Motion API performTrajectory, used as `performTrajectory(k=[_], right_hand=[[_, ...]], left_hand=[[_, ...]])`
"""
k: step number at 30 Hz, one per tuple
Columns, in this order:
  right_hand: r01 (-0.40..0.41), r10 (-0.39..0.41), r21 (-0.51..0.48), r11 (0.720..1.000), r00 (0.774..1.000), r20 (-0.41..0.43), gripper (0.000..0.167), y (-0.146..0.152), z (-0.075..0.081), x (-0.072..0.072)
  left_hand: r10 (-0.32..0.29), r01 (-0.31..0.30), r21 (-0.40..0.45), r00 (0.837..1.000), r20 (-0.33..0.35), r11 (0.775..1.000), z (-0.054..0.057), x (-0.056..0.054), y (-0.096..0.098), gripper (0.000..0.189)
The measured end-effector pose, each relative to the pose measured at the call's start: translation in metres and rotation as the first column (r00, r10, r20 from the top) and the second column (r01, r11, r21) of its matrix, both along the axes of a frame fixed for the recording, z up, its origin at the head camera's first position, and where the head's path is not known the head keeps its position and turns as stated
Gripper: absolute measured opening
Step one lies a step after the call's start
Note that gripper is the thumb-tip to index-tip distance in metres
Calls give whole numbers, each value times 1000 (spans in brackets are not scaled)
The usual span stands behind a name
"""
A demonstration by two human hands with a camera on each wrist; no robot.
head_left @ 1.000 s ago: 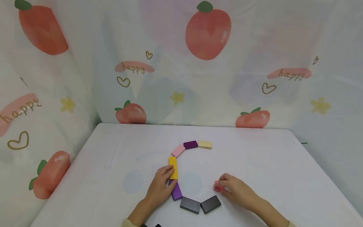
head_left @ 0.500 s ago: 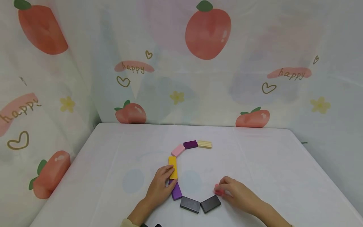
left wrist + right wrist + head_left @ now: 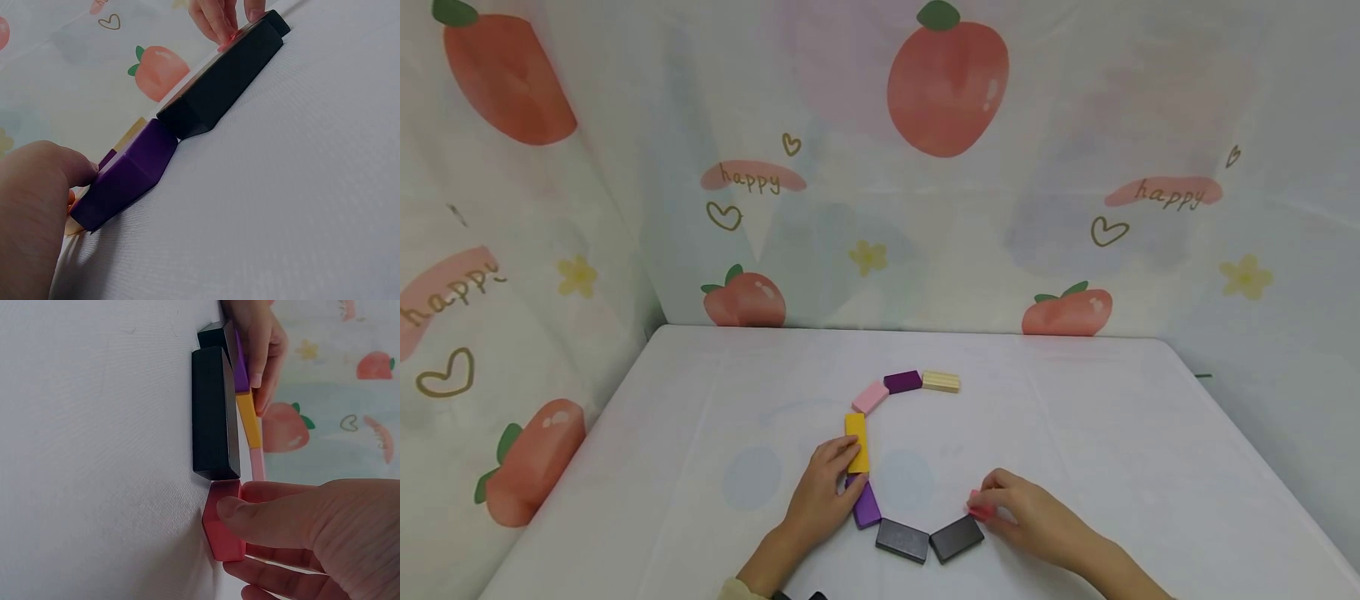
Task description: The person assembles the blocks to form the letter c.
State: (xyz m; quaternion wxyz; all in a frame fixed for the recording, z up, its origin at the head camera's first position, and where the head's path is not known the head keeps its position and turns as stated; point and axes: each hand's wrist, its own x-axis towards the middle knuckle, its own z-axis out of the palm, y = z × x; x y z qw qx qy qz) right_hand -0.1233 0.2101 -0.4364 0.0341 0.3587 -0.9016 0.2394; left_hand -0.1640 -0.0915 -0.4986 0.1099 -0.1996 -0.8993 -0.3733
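Observation:
In the head view, my right hand pinches a red block between thumb and fingers. The right wrist view has that block's end against the corner of a black block. My left hand rests loosely at the left of the curve, fingertips on a yellow block and thumb at a purple block. Another black block lies between the purple block and the first black one. The fingers partly hide the red block in the head view.
Beyond the yellow block, a pink block, a dark purple block and a cream ridged block carry the curve on. All lie on a white-covered table. A patterned cloth hangs behind it.
My right hand has moved the red block slightly toward me, up to the end of the right black block. The left hand and the other blocks have stayed in place.

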Motion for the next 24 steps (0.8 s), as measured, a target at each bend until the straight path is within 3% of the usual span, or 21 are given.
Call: performTrajectory(k=[10, 20, 24], right_hand=[[7, -9, 24, 1000, 998, 55, 24, 1, 2, 0], [-5, 5, 6, 1000, 1000, 26, 23, 1, 0, 1], [29, -32, 41, 999, 997, 73, 24, 2, 3, 2]], left_hand=[[7, -7, -12, 1000, -1, 1000, -1, -1, 0, 45], [11, -11, -3, 1000, -9, 1000, 0, 1, 1, 44], [15, -15, -4, 1000, -3, 1000, 0, 1, 1, 43]])
